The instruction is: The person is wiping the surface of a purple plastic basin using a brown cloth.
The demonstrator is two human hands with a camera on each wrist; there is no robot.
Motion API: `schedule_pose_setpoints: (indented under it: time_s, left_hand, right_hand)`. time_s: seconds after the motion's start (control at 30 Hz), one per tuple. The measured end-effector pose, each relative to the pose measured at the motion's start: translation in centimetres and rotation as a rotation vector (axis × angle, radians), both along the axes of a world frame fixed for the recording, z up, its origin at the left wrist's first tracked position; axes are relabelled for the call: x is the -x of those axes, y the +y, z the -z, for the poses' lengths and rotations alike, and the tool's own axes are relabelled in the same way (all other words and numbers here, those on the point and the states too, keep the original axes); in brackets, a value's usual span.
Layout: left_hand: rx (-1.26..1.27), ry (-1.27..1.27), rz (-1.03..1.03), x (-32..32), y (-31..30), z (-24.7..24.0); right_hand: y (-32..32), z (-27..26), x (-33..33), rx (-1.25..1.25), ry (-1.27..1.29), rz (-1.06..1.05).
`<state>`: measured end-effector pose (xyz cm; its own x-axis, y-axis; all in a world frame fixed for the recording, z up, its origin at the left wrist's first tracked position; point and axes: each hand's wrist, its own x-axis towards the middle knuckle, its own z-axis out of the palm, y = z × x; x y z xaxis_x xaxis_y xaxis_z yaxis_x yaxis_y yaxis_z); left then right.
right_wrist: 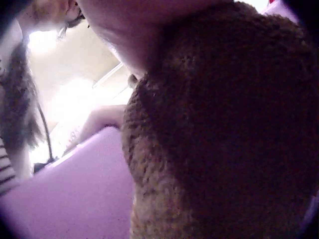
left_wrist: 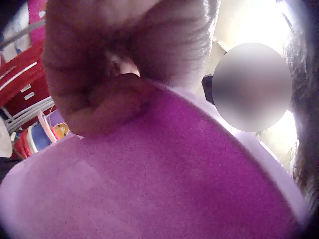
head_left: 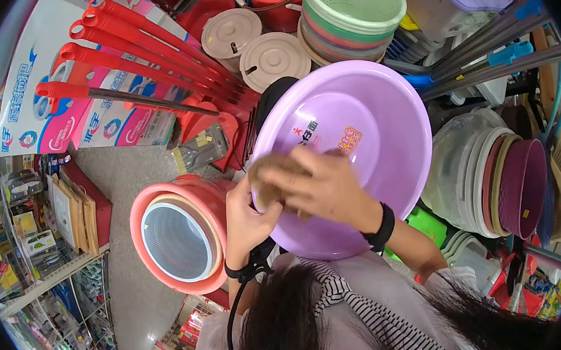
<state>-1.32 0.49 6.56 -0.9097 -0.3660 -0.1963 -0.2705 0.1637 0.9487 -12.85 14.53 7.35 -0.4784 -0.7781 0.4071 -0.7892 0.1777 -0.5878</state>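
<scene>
A large light-purple plastic basin [head_left: 396,143] is tilted in front of the person's body, its inside with printed labels facing up. At its left rim the left hand [head_left: 248,222] grips the edge; in the left wrist view its curled fingers [left_wrist: 107,114] lie over the purple wall. The right hand [head_left: 327,187] reaches across the basin and holds a brown, rough-textured cloth [head_left: 269,179] against the same stretch of rim, close beside the left hand. That cloth [right_wrist: 224,129] fills much of the right wrist view and hides part of the right hand.
Nested tubs [head_left: 143,256] stand on the floor at the left, below red-handled poles [head_left: 113,53]. Beyond the basin are lidded beige buckets [head_left: 276,60] and stacked colanders [head_left: 355,6]. More stacked basins [head_left: 521,185] stand at the right, and a goods rack [head_left: 69,290] lines the left.
</scene>
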Motion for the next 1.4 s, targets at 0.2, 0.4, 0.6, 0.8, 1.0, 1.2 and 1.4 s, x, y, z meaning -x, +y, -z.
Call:
schedule_pose_setpoints:
  time_s: [0.2, 0.4, 0.6, 0.8, 1.0, 1.2, 1.4]
  left_hand:
    - [0.006, 0.063, -0.097, 0.4, 0.9, 0.1]
    - [0.014, 0.085, -0.070, 0.6, 1.0, 0.5]
    - [0.096, 0.127, -0.026, 0.6, 0.4, 0.7]
    - [-0.131, 0.064, -0.159, -0.1, 0.8, 0.7]
    - [-0.097, 0.060, -0.076, -0.2, 0.3, 0.9]
    - [-0.399, 0.146, -0.198, 0.3, -0.2, -0.2]
    - [-0.185, 0.046, -0.059, -0.6, -0.9, 1.4]
  right_hand:
    - [0.2, 0.6, 2.6, -0.002, 0.020, 0.083]
    - [-0.2, 0.9, 4.0, 0.039, -0.004, 0.476]
    - [-1.7, 0.1, 0.1, 0.068, 0.080, 0.194]
    - [0.5, -0.1, 5.0, -0.229, 0.118, 0.683]
    - [3.4, -0.6, 7.0, -0.255, 0.172, 0.768]
    - [2.5, -0.9, 7.1, -0.218, 0.097, 0.641]
    - [2.5, -0.3, 7.6, -0.193, 0.113, 0.619]
